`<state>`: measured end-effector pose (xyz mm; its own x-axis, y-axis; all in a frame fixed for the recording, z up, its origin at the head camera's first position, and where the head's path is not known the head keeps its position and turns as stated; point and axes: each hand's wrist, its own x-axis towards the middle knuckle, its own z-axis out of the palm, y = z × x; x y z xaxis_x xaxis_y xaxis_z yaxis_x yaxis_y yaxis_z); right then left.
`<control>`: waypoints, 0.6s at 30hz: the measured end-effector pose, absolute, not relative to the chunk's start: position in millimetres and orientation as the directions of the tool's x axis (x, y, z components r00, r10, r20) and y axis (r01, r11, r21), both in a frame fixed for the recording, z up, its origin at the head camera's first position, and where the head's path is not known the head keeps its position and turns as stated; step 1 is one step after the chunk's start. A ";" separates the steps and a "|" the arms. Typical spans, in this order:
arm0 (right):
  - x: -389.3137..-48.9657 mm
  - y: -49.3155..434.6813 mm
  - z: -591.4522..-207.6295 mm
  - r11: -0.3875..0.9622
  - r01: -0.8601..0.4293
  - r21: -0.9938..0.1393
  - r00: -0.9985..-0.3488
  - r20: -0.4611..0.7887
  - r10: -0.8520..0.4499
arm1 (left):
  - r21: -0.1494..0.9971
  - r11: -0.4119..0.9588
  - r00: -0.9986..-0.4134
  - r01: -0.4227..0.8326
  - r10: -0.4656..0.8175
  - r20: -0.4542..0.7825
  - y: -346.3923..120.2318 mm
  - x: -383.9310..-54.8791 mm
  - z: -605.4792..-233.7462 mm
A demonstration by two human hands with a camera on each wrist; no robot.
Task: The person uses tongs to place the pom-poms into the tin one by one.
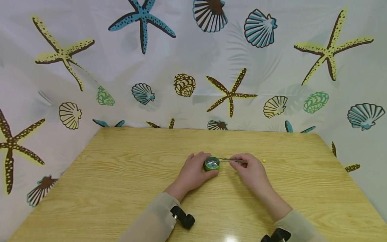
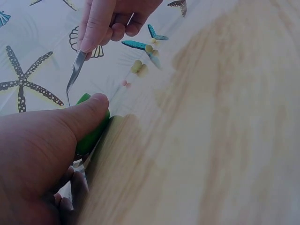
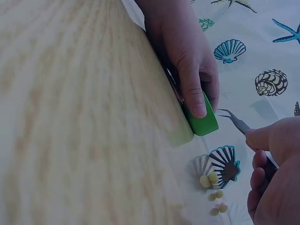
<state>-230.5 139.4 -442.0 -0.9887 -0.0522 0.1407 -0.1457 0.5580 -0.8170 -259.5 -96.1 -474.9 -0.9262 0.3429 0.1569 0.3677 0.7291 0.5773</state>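
A small round green tin with a shiny silver inside stands on the table. My left hand grips it from the left, its thumb along the near side. In my right hand I pinch metal tweezers with bent tips. Those tips point left, close to the tin's rim, and look slightly apart in the right wrist view; I see nothing between them. A small yellow bead lies on the table right of my right hand. Several little yellow beads show beyond the tin in the right wrist view. The tin's contents are unclear.
The light wooden table meets a white cloth printed with starfish and shells at the back and sides. Black wrist mounts sit on both sleeves.
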 end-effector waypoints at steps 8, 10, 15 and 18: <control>-233.4 148.5 -438.7 0.542 -0.117 -0.832 -0.991 0.132 -0.011 | 0.572 0.733 -0.927 0.368 0.342 0.157 -95.7 -259.2 -475.0; -234.3 152.8 -437.3 0.525 -0.107 -0.844 -0.992 0.130 0.006 | 0.572 0.733 -0.926 0.368 0.342 0.158 -95.5 -259.5 -475.4; -239.1 166.3 -435.2 0.484 -0.080 -0.872 -0.992 0.119 0.049 | 0.579 0.727 -0.926 0.369 0.342 0.160 -95.5 -259.3 -475.3; -243.6 175.0 -435.5 0.484 -0.061 -0.873 -0.991 0.111 0.075 | 0.583 0.725 -0.926 0.368 0.341 0.161 -95.8 -258.6 -475.0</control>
